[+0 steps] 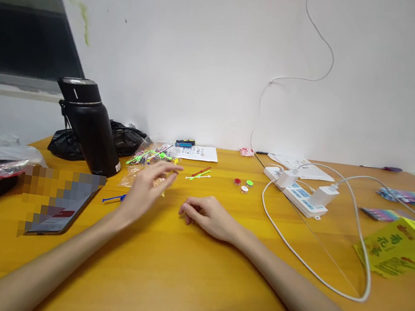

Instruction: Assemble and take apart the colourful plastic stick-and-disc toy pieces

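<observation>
Head view: white wall [207,47] behind a brown worktop [174,284]

The worktop has wood grain and carries everything that I list below; the places are given from the black bottle [90,134]. This bottle stands behind the dark phone or tablet [63,215], whose screen is partly pixelated. Far to the right of the bottle is a yellow box [398,249], and less far on that side lies a white power strip [304,199] with two chargers plugged in.

The left hand [149,186] is to the right of the bottle and nearer to the viewer, above the worktop. It is a little blurred; its thumb and fingers are almost together and appear to pinch a thin yellow piece [176,161], which shows above and below the fingertips. The right hand [209,215] is farther right of the bottle, low at the worktop, with fingers loosely curled; I cannot tell if something is inside.

Near the bottle, on its right, is a clear bag [153,153] with many coloured pieces. Beyond this bag from the bottle lie red, green and white sticks [201,173]. A blue piece [113,198] is just in front of the bottle, to the right. Smallest are three discs [244,189], well to the bottle's right: red, green and whitish.
</observation>
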Tool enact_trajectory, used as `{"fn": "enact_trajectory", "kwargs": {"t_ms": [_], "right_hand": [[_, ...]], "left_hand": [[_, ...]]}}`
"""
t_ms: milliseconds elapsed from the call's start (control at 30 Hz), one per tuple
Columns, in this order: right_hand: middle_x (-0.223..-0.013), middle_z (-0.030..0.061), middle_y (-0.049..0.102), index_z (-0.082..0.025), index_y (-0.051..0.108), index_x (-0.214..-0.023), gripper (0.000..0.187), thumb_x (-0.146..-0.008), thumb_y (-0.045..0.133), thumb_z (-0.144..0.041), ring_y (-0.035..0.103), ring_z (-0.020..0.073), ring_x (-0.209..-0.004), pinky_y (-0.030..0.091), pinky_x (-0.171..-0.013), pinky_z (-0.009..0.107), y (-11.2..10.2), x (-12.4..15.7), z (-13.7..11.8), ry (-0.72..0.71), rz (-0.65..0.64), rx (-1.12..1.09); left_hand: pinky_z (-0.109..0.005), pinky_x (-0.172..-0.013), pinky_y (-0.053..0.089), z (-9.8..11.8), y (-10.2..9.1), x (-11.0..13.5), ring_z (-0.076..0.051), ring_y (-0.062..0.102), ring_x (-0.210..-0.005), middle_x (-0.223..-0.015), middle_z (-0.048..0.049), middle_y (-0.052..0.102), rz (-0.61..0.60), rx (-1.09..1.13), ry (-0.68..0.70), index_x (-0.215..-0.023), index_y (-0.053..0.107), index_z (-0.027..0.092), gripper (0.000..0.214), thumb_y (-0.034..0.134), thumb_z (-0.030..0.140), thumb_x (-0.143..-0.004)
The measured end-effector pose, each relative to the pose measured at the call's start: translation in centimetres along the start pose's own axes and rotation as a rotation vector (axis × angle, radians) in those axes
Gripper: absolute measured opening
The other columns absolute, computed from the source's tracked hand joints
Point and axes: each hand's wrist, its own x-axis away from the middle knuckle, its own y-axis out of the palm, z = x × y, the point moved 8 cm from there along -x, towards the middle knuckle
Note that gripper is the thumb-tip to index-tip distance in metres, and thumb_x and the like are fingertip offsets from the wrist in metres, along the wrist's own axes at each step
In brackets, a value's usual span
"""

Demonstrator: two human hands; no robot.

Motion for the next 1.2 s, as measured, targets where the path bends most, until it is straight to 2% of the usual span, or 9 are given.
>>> {"fn": "enact_trajectory", "kwargs": {"t_ms": [133,233,333,433,567,700,800,1000,1200], "right_hand": [[-0.079,0.003,0.075,-0.018,0.071,-0.095,0.037,-0.105,0.045,-0.043,0.068,0.0146,-0.071,0.048,-0.069,0.025,0.0,0.0,0.4,0.012,0.006,-0.008],[-0.079,0.0024,0.075,-0.018,0.071,-0.094,0.037,-0.105,0.045,-0.042,0.067,0.0138,-0.07,0.048,-0.068,0.024,0.2,-0.1,0.6,0.016,0.006,-0.004],[-0.079,0.002,0.074,-0.019,0.071,-0.095,0.036,-0.105,0.045,-0.041,0.066,0.0136,-0.069,0.047,-0.068,0.024,0.3,-0.2,0.6,0.021,0.004,0.003],[-0.078,0.0019,0.074,-0.019,0.071,-0.095,0.036,-0.105,0.045,-0.041,0.066,0.0137,-0.069,0.047,-0.068,0.024,0.3,-0.2,0.6,0.023,0.004,0.009],[-0.078,0.0019,0.074,-0.019,0.072,-0.095,0.036,-0.105,0.045,-0.041,0.065,0.0136,-0.068,0.047,-0.068,0.024,0.3,-0.3,0.7,0.027,0.0,0.011],[-0.078,0.001,0.073,-0.019,0.071,-0.095,0.035,-0.105,0.045,-0.04,0.064,0.0128,-0.068,0.046,-0.068,0.023,0.5,-0.3,0.9,0.036,0.001,0.017],[-0.078,0.0007,0.073,-0.019,0.071,-0.095,0.035,-0.105,0.045,-0.04,0.064,0.0128,-0.069,0.045,-0.068,0.022,0.6,-0.3,1.0,0.04,-0.007,0.022],[-0.078,0.001,0.073,-0.019,0.071,-0.095,0.035,-0.105,0.045,-0.039,0.063,0.0129,-0.069,0.045,-0.068,0.022,0.4,-0.3,0.8,0.048,-0.005,0.026],[-0.077,0.0,0.072,-0.02,0.071,-0.094,0.035,-0.105,0.044,-0.04,0.063,0.0131,-0.067,0.043,-0.067,0.023,0.5,-0.4,0.8,0.043,-0.008,0.044]], "left_hand": [[-0.036,-0.098,0.052,-0.9,-5.3,-2.1,-0.024,0.068,-0.108,-0.119,-0.0046,0.073,0.14,-0.195,0.07,-0.117,0.071,0.026,0.029,0.057,0.039,-0.096],[-0.038,-0.097,0.052,-3.5,-6.5,-3.0,-0.027,0.07,-0.104,-0.112,-0.0036,0.077,0.013,-0.401,0.034,-0.111,0.076,0.028,0.027,0.06,0.041,-0.093],[-0.038,-0.091,0.054,-6.4,-6.0,-2.8,-0.029,0.073,-0.097,-0.102,-0.0039,0.08,-0.218,-0.456,-0.061,-0.098,0.08,0.029,0.027,0.059,0.044,-0.09],[-0.036,-0.086,0.056,-7.8,-5.1,-2.2,-0.028,0.075,-0.093,-0.1,-0.0041,0.08,-0.395,-0.359,-0.16,-0.103,0.079,0.029,0.029,0.064,0.046,-0.085],[-0.031,-0.074,0.058,-8.5,-4.7,-1.6,-0.025,0.076,-0.083,-0.092,-0.0037,0.081,-0.486,-0.21,-0.275,-0.111,0.075,0.029,0.042,0.073,0.051,-0.076],[-0.028,-0.068,0.056,-9.2,-4.2,-0.9,-0.024,0.075,-0.08,-0.089,-0.0052,0.079,-0.578,-0.227,-0.292,-0.1,0.075,0.025,0.034,0.071,0.05,-0.076],[-0.028,-0.074,0.055,-9.3,-4.0,-0.7,-0.024,0.073,-0.086,-0.092,-0.0055,0.077,-0.614,-0.304,-0.284,-0.093,0.072,0.023,0.028,0.068,0.045,-0.076],[-0.03,-0.078,0.053,-9.0,-2.9,-0.3,-0.022,0.07,-0.084,-0.097,-0.0052,0.075,-0.67,-0.343,-0.295,-0.096,0.066,0.02,0.023,0.06,0.036,-0.079],[-0.037,-0.092,0.046,-6.9,-2.2,-0.9,-0.027,0.059,-0.106,-0.108,-0.0072,0.066,-0.548,-0.462,-0.06,-0.101,0.065,0.021,0.021,0.056,0.032,-0.085]]}}
